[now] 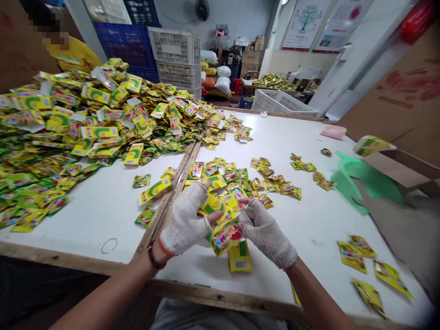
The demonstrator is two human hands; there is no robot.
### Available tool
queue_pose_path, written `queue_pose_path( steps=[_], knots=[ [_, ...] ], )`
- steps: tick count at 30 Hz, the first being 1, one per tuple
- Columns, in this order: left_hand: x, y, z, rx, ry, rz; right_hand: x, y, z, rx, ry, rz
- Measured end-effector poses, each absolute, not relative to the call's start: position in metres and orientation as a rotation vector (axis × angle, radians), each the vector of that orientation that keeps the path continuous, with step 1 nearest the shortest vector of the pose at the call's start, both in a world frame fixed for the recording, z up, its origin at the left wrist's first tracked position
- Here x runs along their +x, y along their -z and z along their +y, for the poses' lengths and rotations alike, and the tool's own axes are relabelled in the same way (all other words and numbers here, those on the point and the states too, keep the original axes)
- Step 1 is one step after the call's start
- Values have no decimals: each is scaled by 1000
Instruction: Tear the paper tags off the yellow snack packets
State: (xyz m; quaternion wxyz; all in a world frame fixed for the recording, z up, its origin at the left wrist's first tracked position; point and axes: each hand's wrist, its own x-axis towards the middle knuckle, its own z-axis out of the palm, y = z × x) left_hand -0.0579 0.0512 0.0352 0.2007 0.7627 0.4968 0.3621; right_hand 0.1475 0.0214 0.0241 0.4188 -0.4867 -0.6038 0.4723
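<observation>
My left hand [187, 221], in a white knit glove with bare fingertips, is closed round a yellow carton [216, 206] and the sachets [227, 237] bunched below it. From the right, my gloved right hand [263, 229] pinches the same bunch of yellow-green sachets. A flat yellow carton with a barcode [239, 259] lies on the white table [103, 206] just under my hands. Loose sachets [240, 181] are scattered right behind them.
A big heap of yellow-green cartons and sachets [68, 133] fills the table's left. Several sachets [364, 261] lie at the right front. A green scoop [360, 183] and a cardboard box [402, 169] sit at the right edge. A person in yellow [74, 52] is at the far left.
</observation>
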Motion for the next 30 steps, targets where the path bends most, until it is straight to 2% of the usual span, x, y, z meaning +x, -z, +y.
queue_pose_path(
  steps=[4, 8, 11, 16, 23, 30],
  knots=[
    [-34, -22, 7, 1856, -806, 1022, 153, -21, -11, -1213, -1150, -1571],
    [-28, 17, -22, 1368, -886, 1034, 138, 6, -37, -1220, -1043, -1269],
    [-36, 31, -29, 1279, -927, 1062, 128, 24, -52, -1266, -1026, -1177],
    [-51, 21, -29, 1441, -826, 1061, 123, 33, -58, -1429, -820, -1308],
    [-67, 11, -24, 1706, -825, 1045, 111, 20, -47, -1334, -965, -1398],
    [-63, 15, -20, 1299, -935, 1045, 107, 18, -43, -1394, -963, -1419]
  ],
)
